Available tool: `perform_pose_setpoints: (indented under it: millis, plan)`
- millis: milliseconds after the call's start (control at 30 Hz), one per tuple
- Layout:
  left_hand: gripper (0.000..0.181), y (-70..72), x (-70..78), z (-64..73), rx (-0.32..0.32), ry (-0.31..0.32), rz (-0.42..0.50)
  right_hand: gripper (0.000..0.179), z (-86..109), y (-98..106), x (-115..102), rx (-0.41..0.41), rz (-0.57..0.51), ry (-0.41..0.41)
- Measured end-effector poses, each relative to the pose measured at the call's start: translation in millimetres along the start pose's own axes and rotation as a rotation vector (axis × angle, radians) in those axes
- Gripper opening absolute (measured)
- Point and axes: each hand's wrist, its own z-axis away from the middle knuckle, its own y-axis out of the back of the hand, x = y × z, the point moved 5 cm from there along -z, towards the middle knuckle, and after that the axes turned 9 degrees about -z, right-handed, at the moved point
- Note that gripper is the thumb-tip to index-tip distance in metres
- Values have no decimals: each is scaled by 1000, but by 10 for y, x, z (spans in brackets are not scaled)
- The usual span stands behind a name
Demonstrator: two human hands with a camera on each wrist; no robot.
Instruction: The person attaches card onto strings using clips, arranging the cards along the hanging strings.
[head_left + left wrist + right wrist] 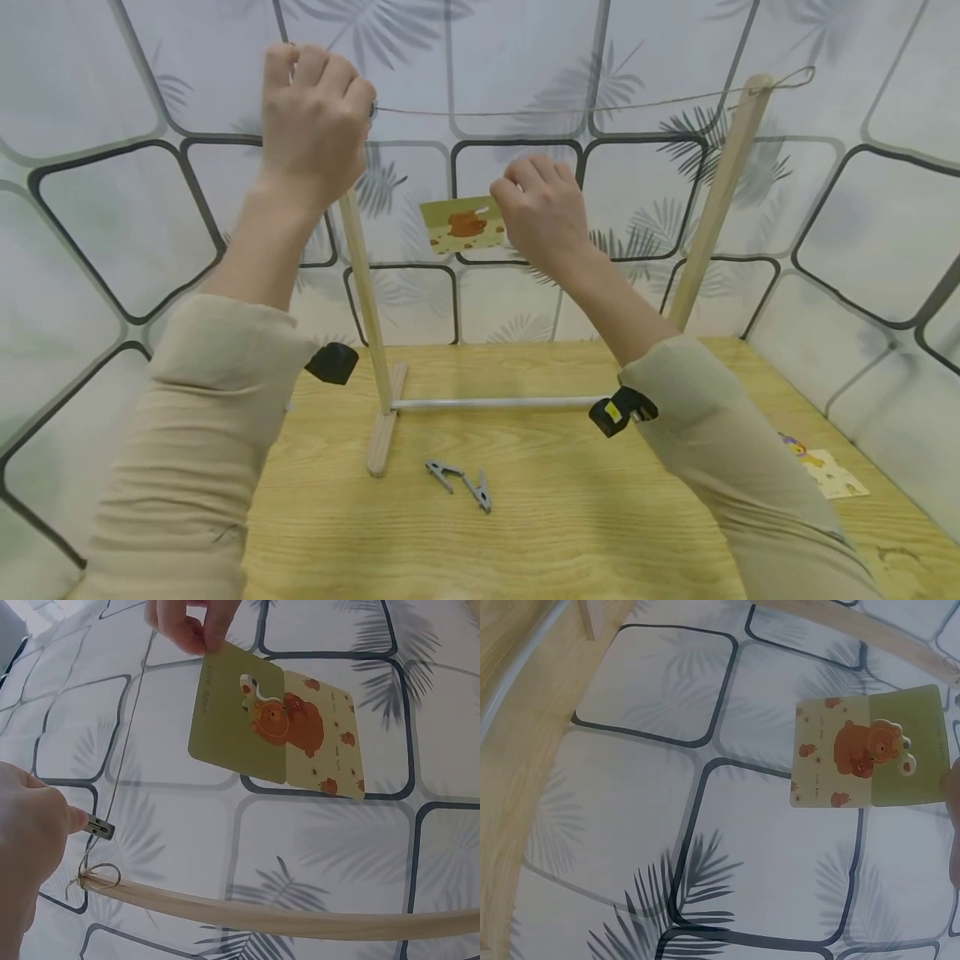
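My left hand [318, 117] is raised at the top of the left wooden post [363, 300] and pinches a grey clothespin [100, 826]. That clothespin overlaps the thin string [510, 113] close to the knot in the left wrist view. Lower and to the right, my right hand [543, 208] pinches a green and cream card [465, 225] by its edge. Brown bears are printed across the card. It hangs in the air below the string, tilted in the left wrist view.
The string runs to the right wooden post [712, 208]. A white rod [502, 402] runs low from the left post's foot. Two grey clothespins [478, 492] lie on the wooden table [555, 533]. Another printed card [836, 475] lies at the right, partly behind my sleeve.
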Motion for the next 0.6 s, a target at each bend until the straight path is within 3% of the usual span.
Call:
perform_pose_setpoints:
  millis: [300, 600]
  plan:
    - [16, -34, 9, -36, -143, 31, 49, 19, -73, -55, -16, -44, 10, -43]
    - [24, -33, 36, -56, -248, 34, 57, 30, -195, -94, -41, 59, 110, -39]
